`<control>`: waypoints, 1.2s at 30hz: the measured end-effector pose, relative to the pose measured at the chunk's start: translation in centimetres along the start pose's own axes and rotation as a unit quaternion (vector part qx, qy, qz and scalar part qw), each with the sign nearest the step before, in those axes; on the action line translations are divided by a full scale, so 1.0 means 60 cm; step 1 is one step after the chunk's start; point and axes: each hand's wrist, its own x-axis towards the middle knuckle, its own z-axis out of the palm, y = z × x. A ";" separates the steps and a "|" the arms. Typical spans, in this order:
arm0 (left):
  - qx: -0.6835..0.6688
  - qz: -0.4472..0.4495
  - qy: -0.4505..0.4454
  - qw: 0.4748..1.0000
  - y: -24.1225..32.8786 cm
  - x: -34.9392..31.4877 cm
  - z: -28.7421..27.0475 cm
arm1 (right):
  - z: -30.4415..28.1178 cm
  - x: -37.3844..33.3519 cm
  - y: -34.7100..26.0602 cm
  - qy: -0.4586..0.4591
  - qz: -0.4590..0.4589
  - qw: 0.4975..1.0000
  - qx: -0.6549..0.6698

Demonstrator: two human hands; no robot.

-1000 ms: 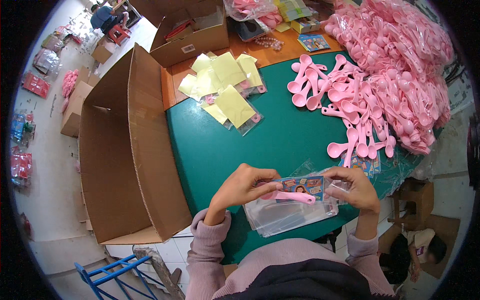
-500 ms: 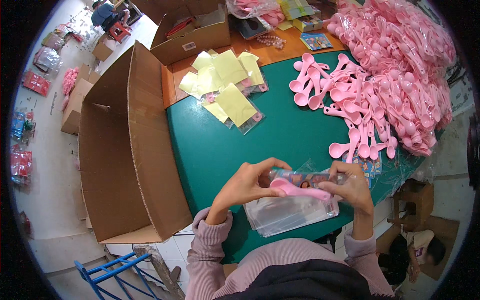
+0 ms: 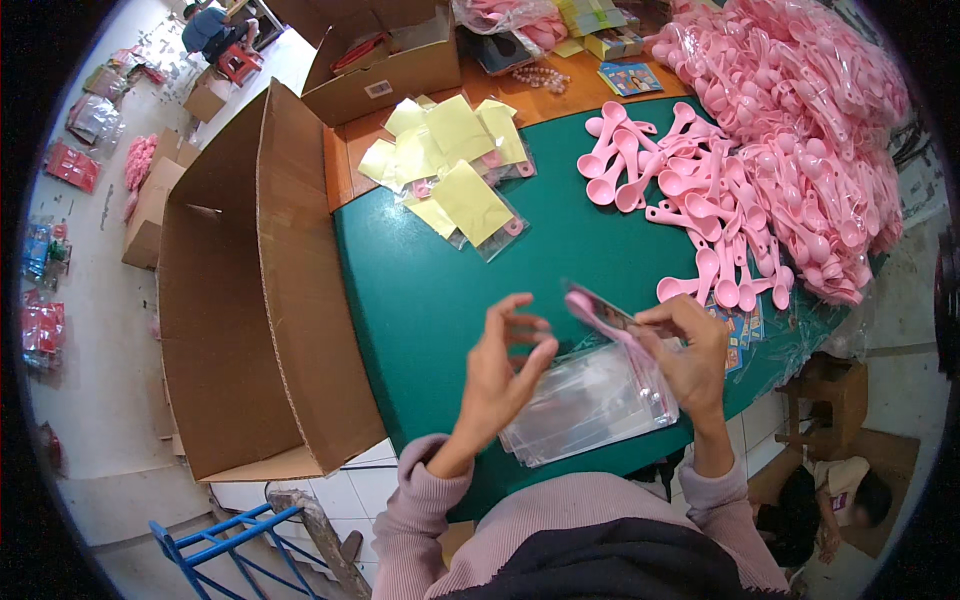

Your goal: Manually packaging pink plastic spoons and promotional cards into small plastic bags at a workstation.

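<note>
My right hand (image 3: 692,352) pinches a pink measuring spoon (image 3: 594,316) together with a printed card (image 3: 606,306), seen almost edge-on. Whether clear plastic wraps the two, I cannot tell. To the left of them my left hand (image 3: 497,378) is off the spoon, fingers apart and nothing in it. Below both hands a stack of clear plastic bags (image 3: 578,410) lies on the green table top (image 3: 440,310). Beyond my right hand are small blue printed cards (image 3: 738,332), partly covered by loose pink spoons (image 3: 727,285).
Filled bags with yellow cards (image 3: 462,140) lie at the far left. A big heap of wrapped pink spoons (image 3: 800,130) covers the far right. An open cardboard box (image 3: 320,300) stands along the left edge, another (image 3: 385,95) behind it. A person (image 3: 838,500) is at lower right.
My left hand has let go of the spoon and card and opened, a little to the left. My right hand has turned them from facing me to nearly edge-on.
</note>
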 end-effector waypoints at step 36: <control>-0.194 -0.198 -0.088 0.957 0.021 -0.167 0.003 | 0.064 -0.131 -0.049 -0.271 -0.275 0.907 -0.168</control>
